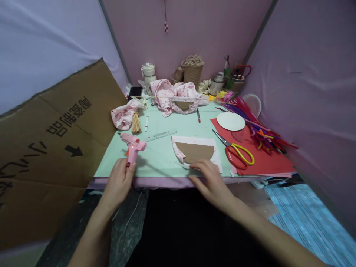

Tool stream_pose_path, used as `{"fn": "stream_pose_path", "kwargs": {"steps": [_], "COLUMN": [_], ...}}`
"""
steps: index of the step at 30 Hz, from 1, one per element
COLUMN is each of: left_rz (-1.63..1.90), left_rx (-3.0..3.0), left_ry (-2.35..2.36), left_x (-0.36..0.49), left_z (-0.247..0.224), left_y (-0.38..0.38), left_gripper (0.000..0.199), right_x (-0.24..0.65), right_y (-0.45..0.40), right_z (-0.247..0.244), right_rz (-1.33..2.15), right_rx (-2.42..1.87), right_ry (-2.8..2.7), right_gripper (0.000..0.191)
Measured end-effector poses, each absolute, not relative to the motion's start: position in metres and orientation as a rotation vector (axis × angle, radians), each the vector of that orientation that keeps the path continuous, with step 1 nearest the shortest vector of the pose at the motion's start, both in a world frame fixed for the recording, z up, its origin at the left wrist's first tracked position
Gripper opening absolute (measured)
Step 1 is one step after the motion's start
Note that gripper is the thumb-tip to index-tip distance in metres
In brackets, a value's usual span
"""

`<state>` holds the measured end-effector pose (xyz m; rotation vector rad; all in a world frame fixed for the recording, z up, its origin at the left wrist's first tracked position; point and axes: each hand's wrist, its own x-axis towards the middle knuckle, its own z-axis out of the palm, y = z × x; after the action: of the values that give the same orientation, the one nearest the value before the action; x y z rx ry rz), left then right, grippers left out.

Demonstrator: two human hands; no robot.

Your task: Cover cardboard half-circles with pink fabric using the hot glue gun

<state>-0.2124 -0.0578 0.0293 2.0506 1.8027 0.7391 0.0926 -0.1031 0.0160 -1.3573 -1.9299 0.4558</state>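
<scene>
A pink hot glue gun [134,145] is gripped by its handle in my left hand [119,181], its small light glowing orange and its nozzle pointing to the upper left. My right hand [210,181] rests at the front edge of the table, fingers stretched over the lower rim of a half-round piece of cardboard [194,151], thumb apart from them. That cardboard lies on white fabric with pink dots [178,148], part of which is folded over its left corner. A thin glue strand seems to run from the gun toward the fabric.
Scissors [235,148] lie on red sheets [267,159] beside a white oval [230,121] and pipe cleaners [250,115]. Behind are a ruler [161,135], marker [147,122], sticks [136,123], a red pen [198,115] and dotted cloth [164,98]. A large cardboard panel [55,148] leans left.
</scene>
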Motion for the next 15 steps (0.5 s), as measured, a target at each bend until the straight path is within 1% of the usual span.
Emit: {"fn": "stream_pose_path", "kwargs": {"steps": [2, 5, 8, 10, 12, 14, 15], "left_rz": [0.573, 0.329, 0.269, 0.325, 0.498, 0.756, 0.873], "left_rx": [2.134, 2.162, 2.153, 2.145, 2.161, 2.265, 2.358], "left_ry": [2.020, 2.283, 2.393, 2.441, 2.473, 2.354, 2.191], "left_x": [-0.236, -0.254, -0.257, -0.254, -0.244, -0.224, -0.210], "left_z": [0.017, 0.007, 0.007, 0.012, 0.017, 0.020, 0.020], "left_y": [-0.051, -0.044, -0.041, -0.042, -0.044, -0.046, -0.047], "left_gripper": [0.035, 0.038, 0.043, 0.046, 0.048, 0.045, 0.041], "right_x": [0.110, 0.130, 0.139, 0.141, 0.143, 0.144, 0.144], "right_y": [-0.106, -0.106, -0.104, -0.103, -0.103, -0.104, -0.104], "right_z": [0.001, -0.012, -0.015, -0.014, -0.012, -0.012, -0.012], "right_rz": [0.194, -0.078, -0.230, -0.262, -0.264, -0.266, -0.271], "right_rx": [-1.452, -1.507, -1.526, -1.516, -1.496, -1.474, -1.463], "right_ry": [-1.911, -1.922, -1.975, -2.008, -2.037, -2.060, -2.068], "right_gripper": [0.022, 0.025, 0.025, 0.026, 0.028, 0.029, 0.029]}}
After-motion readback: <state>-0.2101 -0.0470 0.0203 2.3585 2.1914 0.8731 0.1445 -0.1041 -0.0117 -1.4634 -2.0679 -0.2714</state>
